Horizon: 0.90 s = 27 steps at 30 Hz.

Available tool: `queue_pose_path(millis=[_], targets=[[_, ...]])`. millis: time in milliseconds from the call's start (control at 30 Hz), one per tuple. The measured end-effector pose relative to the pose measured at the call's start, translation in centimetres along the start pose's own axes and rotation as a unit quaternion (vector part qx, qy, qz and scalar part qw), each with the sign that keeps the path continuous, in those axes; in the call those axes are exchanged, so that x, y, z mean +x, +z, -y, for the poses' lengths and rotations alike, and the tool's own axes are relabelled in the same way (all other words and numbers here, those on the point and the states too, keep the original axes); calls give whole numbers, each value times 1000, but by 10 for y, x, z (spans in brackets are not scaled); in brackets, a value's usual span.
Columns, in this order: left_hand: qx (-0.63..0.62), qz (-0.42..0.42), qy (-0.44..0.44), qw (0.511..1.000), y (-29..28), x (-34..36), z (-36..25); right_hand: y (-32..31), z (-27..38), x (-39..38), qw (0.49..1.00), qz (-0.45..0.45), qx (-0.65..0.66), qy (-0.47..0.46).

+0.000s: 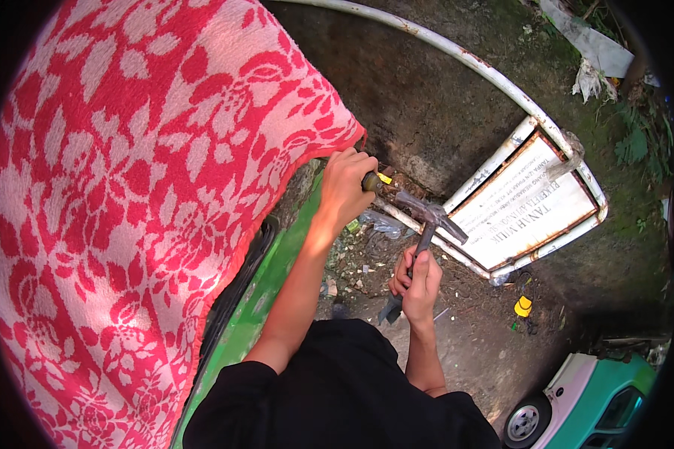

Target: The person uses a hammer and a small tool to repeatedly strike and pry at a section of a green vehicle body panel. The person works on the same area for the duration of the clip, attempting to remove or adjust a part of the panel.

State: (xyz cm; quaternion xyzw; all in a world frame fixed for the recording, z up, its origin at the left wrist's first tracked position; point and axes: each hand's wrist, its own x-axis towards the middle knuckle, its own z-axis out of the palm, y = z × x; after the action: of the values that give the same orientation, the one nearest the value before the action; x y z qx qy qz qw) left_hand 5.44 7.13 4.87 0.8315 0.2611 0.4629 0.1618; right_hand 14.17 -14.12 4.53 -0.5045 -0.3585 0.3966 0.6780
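Note:
My left hand [346, 183] grips the dark yellowish handle [370, 182] of a tool at the edge of the red and pink floral cloth [127, 187]. The tool's metal part extends rightward toward the head of a hammer [445, 224]; whether they touch I cannot tell. My right hand [416, 280] is closed round the hammer's dark handle, just below the head. The hammer is over the lower left of a rusty white-framed sign [528, 202], and the far end of the tool is partly hidden there.
A green painted ledge [251, 314] runs under the cloth's edge. A curved white pipe [472, 60] borders a mossy wall [591, 120]. Litter and a yellow scrap [523, 305] lie on the dirt. A teal and white car [599, 396] stands at lower right.

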Motion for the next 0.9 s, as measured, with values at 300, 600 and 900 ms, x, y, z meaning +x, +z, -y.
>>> queue_pose_path(millis=[300,600,900], targets=[[-29,-4,-44,999,0,10,6,1,58,20,990,10,33,-137],[0,10,-22,1000,12,8,2,-15,10,21,993,-63,-57,-82],[-31,-8,-40,999,0,10,6,-9,83,-5,971,-72,75,-214]])
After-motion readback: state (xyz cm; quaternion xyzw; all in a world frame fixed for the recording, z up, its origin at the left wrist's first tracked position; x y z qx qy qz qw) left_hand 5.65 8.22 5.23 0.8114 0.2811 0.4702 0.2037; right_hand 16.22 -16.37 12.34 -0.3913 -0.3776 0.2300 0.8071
